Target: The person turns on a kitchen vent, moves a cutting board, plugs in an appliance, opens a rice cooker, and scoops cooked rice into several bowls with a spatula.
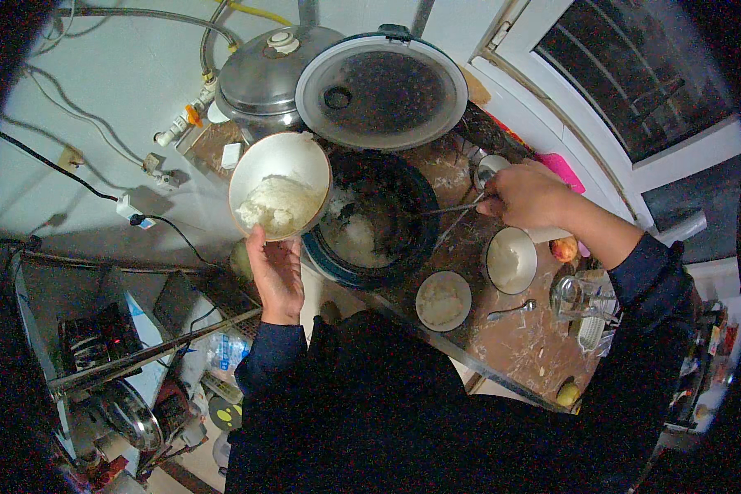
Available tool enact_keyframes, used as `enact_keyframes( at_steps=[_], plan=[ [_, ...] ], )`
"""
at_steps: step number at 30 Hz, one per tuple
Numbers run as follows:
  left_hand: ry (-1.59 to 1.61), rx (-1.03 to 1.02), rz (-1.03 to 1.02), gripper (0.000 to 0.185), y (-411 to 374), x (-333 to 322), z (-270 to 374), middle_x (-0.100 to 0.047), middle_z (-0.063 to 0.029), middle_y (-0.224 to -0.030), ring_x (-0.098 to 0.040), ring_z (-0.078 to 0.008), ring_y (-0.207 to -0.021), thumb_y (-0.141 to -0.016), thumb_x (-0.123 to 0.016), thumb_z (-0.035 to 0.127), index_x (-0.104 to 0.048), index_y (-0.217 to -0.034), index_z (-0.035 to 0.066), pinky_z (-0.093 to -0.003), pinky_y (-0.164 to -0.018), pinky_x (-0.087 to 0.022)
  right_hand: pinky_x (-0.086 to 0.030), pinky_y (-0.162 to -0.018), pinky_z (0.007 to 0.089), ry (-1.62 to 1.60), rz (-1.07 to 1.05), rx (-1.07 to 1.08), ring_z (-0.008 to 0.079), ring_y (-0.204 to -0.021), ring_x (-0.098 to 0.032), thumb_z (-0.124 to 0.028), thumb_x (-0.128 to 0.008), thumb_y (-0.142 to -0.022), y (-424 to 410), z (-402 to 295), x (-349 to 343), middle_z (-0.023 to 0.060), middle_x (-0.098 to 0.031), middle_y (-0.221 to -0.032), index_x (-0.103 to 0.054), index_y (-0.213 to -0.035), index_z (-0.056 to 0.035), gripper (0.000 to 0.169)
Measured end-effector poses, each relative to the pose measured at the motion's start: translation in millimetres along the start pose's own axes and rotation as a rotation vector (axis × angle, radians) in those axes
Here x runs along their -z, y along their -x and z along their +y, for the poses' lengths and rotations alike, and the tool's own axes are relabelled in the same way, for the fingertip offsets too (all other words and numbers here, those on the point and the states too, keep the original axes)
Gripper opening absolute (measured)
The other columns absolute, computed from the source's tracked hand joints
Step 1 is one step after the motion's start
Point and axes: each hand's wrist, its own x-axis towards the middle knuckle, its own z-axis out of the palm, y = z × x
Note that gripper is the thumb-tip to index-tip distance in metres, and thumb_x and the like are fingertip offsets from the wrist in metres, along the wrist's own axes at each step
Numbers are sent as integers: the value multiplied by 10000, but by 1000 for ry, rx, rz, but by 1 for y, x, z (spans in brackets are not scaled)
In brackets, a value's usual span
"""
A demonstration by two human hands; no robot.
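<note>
A bowl [256, 167] of white rice [281, 204] is held by my left hand [275, 272], the thumb at its near rim. Right beside it stands a dark rice cooker [429, 228] with its lid [395, 92] raised and some rice [358, 238] in the pot. My right hand [528, 194] grips a metal utensil [451, 209] that reaches over the cooker's right side; its far end is hard to make out. To the right of the cooker are a bowl of rice [443, 301] and another bowl [512, 260] with white contents.
A metal spoon [511, 310], a glass jug [574, 297], a red-yellow fruit [564, 249] and a green fruit [568, 394] lie or stand on the brown counter [512, 346]. Behind the cooker is a lidded metal pot [265, 74]. At left are a gas valve [188, 117] and a plugged power cord [173, 225].
</note>
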Motion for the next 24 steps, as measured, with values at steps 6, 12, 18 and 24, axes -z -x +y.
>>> enact_keyframes(
  at_steps=[6,12,18,24],
  plan=[
    [22,2,6,475,1,2,-2,-536,-38,-1117,-534,-159,-949,-834,-587,397,-473,-1163,73,-290,-828,-461,-507,-694,447,-146,-13,-9,365,-765,-629,-421,-568,-821,2,4,-10,195,-638,-773,-657,-833,-14,416],
    [25,-13,18,468,1,0,-3,-545,-38,-1092,-543,-169,-919,-837,-578,405,-475,-1153,76,-297,-810,-477,-509,-665,456,-116,1,-26,371,-751,-629,-433,-538,-835,-4,-1,-38,201,-635,-775,-668,-827,-48,406],
    [34,-23,7,476,2,-1,-4,-536,-54,-1142,-556,-197,-951,-845,-566,397,-463,-1178,73,-311,-822,-499,-506,-666,472,-211,-25,-14,366,-758,-630,-425,-531,-839,-4,-5,-52,201,-636,-792,-665,-829,-48,400],
    [40,-18,-1,506,5,-3,-5,-505,-47,-1186,-509,-165,-1040,-849,-569,394,-445,-1218,70,-296,-911,-414,-493,-762,447,-354,-39,-45,353,-864,-615,-419,-536,-846,2,-13,-58,187,-641,-864,-654,-926,-73,374]
  ],
)
